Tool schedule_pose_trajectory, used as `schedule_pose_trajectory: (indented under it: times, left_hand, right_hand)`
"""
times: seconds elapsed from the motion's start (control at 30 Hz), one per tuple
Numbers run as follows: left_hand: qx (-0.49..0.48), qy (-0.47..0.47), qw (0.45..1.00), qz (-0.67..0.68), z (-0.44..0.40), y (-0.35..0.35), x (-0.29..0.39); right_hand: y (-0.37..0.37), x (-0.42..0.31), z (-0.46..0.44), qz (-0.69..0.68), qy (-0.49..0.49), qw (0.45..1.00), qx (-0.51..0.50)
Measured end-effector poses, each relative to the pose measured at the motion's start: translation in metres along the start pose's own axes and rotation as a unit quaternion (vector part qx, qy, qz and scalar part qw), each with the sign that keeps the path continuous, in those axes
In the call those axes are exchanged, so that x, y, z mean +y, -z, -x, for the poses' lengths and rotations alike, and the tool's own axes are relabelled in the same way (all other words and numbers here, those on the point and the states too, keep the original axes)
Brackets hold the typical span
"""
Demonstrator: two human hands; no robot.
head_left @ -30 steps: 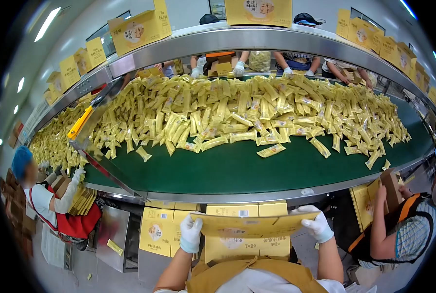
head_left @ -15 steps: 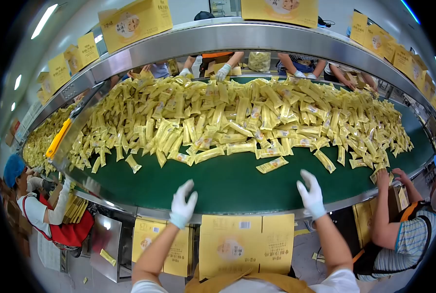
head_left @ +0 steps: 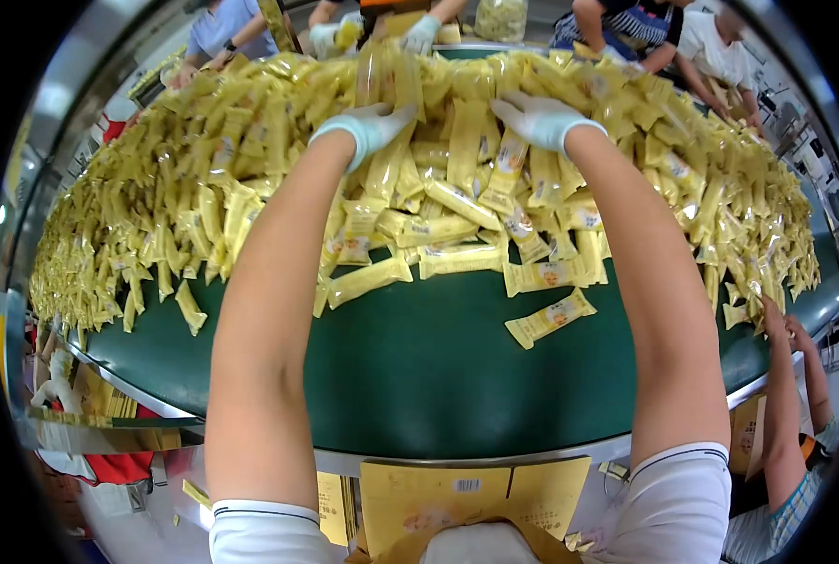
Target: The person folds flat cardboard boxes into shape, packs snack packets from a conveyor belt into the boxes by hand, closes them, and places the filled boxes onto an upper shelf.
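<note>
A large heap of yellow snack packets [head_left: 457, 141] in shiny wrappers lies across the green conveyor belt [head_left: 419, 376]. My left hand [head_left: 368, 130], in a white glove, rests against packets in the upper middle of the heap, its fingers stretched inward. Opposite it, my right hand [head_left: 543, 120], gloved too, lies on the heap with fingers extended toward the left. Both hands look open, though their fingertips are partly blurred among the packets. Between them several packets lie at mixed angles. One loose packet [head_left: 549, 318] sits on the belt in front of the heap.
A flat yellow carton [head_left: 419, 498] stands at the belt's near edge, below me. Across the belt, a co-worker's gloved hands [head_left: 421, 36] are at the heap. A person's bare hands [head_left: 784, 324] touch packets at the right. A metal rail [head_left: 495, 459] edges the belt.
Both my hands have moved forward from above the near edge of the belt onto the heap. The view has tilted down and come closer to the packets.
</note>
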State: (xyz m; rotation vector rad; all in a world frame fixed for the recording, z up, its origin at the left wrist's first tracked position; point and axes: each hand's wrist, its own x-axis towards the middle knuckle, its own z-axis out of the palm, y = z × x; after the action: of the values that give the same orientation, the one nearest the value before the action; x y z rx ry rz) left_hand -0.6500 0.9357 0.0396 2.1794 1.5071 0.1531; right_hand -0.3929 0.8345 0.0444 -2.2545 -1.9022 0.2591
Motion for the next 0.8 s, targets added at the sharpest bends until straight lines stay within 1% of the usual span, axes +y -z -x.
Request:
schedule_pose_trajectory:
  times: [0.03,0.13,0.17,0.27,0.3,0.4,0.43,0.47,0.53,0.6,0.63,0.67,0.73,0.77,0.8]
  left_hand:
    - [0.002,-0.012,0.994,-0.107,-0.006,-0.012,0.001]
    - [0.021,-0.012,1.0,-0.014,-0.032,-0.04,-0.01]
    - [0.024,-0.026,0.999,0.04,-0.039,-0.043,-0.014]
    - [-0.022,-0.039,0.998,0.05,-0.045,-0.04,-0.018]
    - [-0.035,-0.056,0.997,0.04,-0.04,-0.039,-0.018]
    - [-0.052,-0.064,0.995,-0.052,-0.008,-0.033,-0.013]
    - [-0.066,-0.089,0.993,-0.043,-0.008,-0.037,-0.022]
    - [-0.076,-0.098,0.99,-0.067,0.0,-0.037,-0.021]
    - [-0.064,-0.127,0.988,-0.067,0.012,-0.046,-0.033]
    - [-0.072,-0.14,0.985,-0.068,0.034,-0.052,-0.038]
    - [-0.085,-0.121,0.985,-0.089,0.041,-0.057,-0.041]
    - [-0.067,-0.118,0.987,-0.087,0.06,-0.062,-0.041]
    - [-0.043,-0.148,0.984,-0.084,0.082,-0.075,-0.043]
    - [-0.047,-0.159,0.982,-0.091,0.092,-0.08,-0.043]
    - [-0.051,-0.171,0.979,-0.098,0.101,-0.083,-0.041]
  right_hand:
    - [-0.011,0.001,-0.007,0.029,-0.048,0.998,0.008]
    - [-0.023,0.002,-0.024,0.035,-0.05,0.996,0.058]
    - [-0.023,0.004,-0.029,0.039,-0.048,0.997,0.042]
    - [-0.034,0.002,-0.033,0.074,-0.051,0.993,0.072]
    - [-0.037,0.003,-0.032,0.086,-0.04,0.992,0.079]
    - [-0.031,-0.005,-0.01,0.09,-0.029,0.995,0.034]
    - [-0.02,-0.011,0.0,0.048,-0.014,0.996,-0.072]
    - [-0.035,-0.008,0.003,0.111,0.002,0.993,-0.047]
    - [-0.045,-0.016,0.025,0.158,0.007,0.987,-0.028]
    - [-0.051,-0.021,0.045,0.123,0.003,0.992,-0.011]
    - [-0.053,-0.026,0.056,0.139,-0.007,0.99,-0.006]
    - [-0.05,-0.031,0.066,0.146,-0.017,0.989,-0.031]
    - [-0.058,-0.032,0.085,0.104,-0.018,0.994,-0.007]
    - [-0.061,-0.031,0.091,0.105,-0.026,0.994,-0.014]
    - [-0.063,-0.032,0.102,0.067,-0.03,0.997,-0.01]
